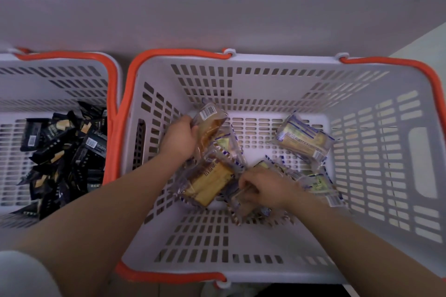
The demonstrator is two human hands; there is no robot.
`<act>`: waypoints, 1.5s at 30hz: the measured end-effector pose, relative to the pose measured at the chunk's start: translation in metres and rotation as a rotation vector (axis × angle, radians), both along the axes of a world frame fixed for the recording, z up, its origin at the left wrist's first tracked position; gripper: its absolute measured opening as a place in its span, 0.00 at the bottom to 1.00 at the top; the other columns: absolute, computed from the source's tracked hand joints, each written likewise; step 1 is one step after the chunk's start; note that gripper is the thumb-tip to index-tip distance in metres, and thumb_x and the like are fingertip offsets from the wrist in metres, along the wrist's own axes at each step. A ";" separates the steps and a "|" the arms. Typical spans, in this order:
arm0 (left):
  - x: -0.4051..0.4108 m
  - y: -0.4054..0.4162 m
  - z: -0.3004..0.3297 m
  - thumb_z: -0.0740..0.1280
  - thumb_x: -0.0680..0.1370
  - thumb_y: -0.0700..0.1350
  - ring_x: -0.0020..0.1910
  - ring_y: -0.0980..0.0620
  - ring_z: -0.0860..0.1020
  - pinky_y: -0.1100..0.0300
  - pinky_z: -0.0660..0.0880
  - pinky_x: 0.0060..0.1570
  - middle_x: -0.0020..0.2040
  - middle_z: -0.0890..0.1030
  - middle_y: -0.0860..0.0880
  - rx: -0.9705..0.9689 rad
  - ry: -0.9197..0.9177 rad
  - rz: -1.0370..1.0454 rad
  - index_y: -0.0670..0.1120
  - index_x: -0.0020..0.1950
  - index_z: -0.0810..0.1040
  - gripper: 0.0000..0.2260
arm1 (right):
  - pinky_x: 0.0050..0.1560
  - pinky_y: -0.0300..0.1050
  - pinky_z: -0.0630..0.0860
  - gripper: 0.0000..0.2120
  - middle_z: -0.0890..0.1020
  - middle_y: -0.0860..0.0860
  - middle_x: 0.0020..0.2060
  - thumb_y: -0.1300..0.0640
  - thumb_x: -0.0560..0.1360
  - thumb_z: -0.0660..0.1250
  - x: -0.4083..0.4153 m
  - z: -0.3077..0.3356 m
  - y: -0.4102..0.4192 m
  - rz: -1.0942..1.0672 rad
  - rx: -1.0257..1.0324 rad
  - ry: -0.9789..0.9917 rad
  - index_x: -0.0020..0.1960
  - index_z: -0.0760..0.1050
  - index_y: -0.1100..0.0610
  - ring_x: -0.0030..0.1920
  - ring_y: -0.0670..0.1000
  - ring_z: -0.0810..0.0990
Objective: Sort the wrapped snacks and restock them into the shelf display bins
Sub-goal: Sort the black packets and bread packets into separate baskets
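Both my hands reach into a white slotted basket [362, 157] with orange handles. My left hand [179, 136] grips a clear-wrapped cake snack [210, 119] with a barcode, lifted at the basket's back left. My right hand [261, 189] is closed on the edge of another clear wrapper [237, 201] low in the pile. Between the hands lies a yellow cake packet [210, 182]. Another wrapped packet [304, 141] lies apart at the right, and one more [318, 184] sits beside my right wrist.
A second white basket [48, 79] stands at the left, holding several black-wrapped snacks [65, 152]. A pale wall or shelf face [217, 7] runs behind both baskets. The main basket's orange handle [169, 275] lies along its near rim.
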State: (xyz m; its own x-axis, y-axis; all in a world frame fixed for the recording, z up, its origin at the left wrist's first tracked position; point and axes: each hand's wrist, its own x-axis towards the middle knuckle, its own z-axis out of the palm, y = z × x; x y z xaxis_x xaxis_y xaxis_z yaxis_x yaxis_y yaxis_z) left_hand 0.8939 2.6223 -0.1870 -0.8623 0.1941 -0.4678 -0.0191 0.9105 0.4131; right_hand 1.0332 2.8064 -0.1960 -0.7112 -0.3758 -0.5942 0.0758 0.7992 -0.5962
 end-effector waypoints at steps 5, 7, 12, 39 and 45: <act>0.025 0.003 0.003 0.58 0.80 0.47 0.67 0.44 0.67 0.52 0.66 0.64 0.72 0.62 0.43 -0.047 -0.043 -0.422 0.42 0.73 0.60 0.23 | 0.70 0.48 0.53 0.34 0.65 0.49 0.70 0.36 0.67 0.66 0.017 0.007 0.035 0.280 0.312 0.115 0.69 0.64 0.49 0.70 0.52 0.61; 0.040 0.003 0.004 0.59 0.80 0.48 0.70 0.46 0.62 0.54 0.64 0.67 0.74 0.58 0.45 -0.064 -0.021 -0.532 0.43 0.75 0.54 0.26 | 0.70 0.50 0.54 0.30 0.63 0.50 0.71 0.43 0.73 0.64 0.026 0.008 0.049 0.229 0.468 0.143 0.72 0.58 0.47 0.70 0.53 0.61; 0.074 0.010 0.012 0.58 0.79 0.55 0.70 0.49 0.60 0.54 0.59 0.69 0.72 0.62 0.48 0.057 0.103 -0.630 0.47 0.73 0.61 0.25 | 0.45 0.47 0.72 0.11 0.78 0.52 0.47 0.47 0.78 0.59 0.012 0.014 0.054 -0.184 0.388 0.147 0.51 0.72 0.54 0.49 0.55 0.78; 0.111 0.075 -0.005 0.57 0.79 0.53 0.39 0.47 0.77 0.57 0.71 0.32 0.44 0.77 0.47 -0.130 -0.194 -0.682 0.43 0.58 0.66 0.15 | 0.64 0.45 0.69 0.25 0.74 0.51 0.64 0.57 0.71 0.71 0.027 0.012 0.086 -0.216 0.058 -0.280 0.67 0.69 0.54 0.63 0.51 0.73; 0.094 0.059 -0.010 0.58 0.79 0.52 0.36 0.47 0.76 0.55 0.72 0.34 0.38 0.74 0.49 -0.038 -0.234 -0.596 0.47 0.49 0.63 0.09 | 0.72 0.51 0.54 0.43 0.59 0.50 0.74 0.36 0.69 0.65 0.066 -0.012 0.100 0.245 0.579 -0.017 0.75 0.50 0.50 0.73 0.52 0.58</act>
